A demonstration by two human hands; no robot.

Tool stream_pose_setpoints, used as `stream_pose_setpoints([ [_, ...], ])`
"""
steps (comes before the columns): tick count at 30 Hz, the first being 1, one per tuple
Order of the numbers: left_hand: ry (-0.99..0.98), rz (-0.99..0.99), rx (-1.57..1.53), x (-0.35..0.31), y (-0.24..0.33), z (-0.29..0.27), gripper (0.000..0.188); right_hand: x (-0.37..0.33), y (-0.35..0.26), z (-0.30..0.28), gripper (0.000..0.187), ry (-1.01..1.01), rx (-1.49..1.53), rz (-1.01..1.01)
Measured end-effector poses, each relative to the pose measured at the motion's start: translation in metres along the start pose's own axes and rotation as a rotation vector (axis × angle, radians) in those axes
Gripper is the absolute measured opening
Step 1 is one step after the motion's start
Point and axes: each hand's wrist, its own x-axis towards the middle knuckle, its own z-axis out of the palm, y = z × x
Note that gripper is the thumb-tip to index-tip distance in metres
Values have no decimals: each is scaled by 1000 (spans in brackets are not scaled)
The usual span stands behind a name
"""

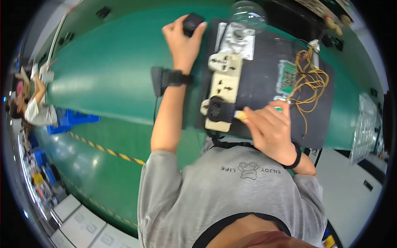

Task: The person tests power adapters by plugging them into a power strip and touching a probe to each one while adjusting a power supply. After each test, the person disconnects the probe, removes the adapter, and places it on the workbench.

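Observation:
My left hand (pixel 184 43) is closed around a small black block (pixel 192 25), which looks like a power adapter, above the green table's far part. My right hand (pixel 271 128) pinches a small pale yellow-and-white connector (pixel 240 115) at the side of a black adapter (pixel 220 110); whether it is fully inserted, I cannot tell. That adapter sits on the near end of a cream power strip (pixel 223 87). At the strip's far end is a white plug adapter (pixel 220 62). Beyond my right hand lie a green circuit board (pixel 288 78) and looped yellow wires (pixel 315 84).
A dark mat (pixel 264 72) lies under the strip on the green table (pixel 103 74). A clear glass globe (pixel 248 17) stands over a white printed sheet at the back. Clear plastic packaging (pixel 363 128) is at the right edge. Another person (pixel 39 109) sits far left.

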Motion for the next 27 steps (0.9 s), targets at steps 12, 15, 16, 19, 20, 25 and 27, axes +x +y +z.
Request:
stream_pose_setpoints([
  [12,25,-97,-100,50,-19,29,46,17,160,-107,18,198,-541,243],
  [15,-20,-57,210,64,-34,34,64,30,268,-129,47,124,-642,533],
  [16,-11,-41,202,66,-32,38,64,33,302,-131,59,109,-645,592],
  [19,-46,-50,235,64,-20,43,82,59,358,-134,69,31,-622,695],
  [20,-30,-39,237,65,-17,45,82,68,370,-137,72,67,-649,810],
  [25,-39,-78,332,67,-14,48,85,94,420,-154,90,-93,-347,1106],
  [27,-42,-87,325,69,-18,47,84,89,420,-149,82,-222,-273,862],
])
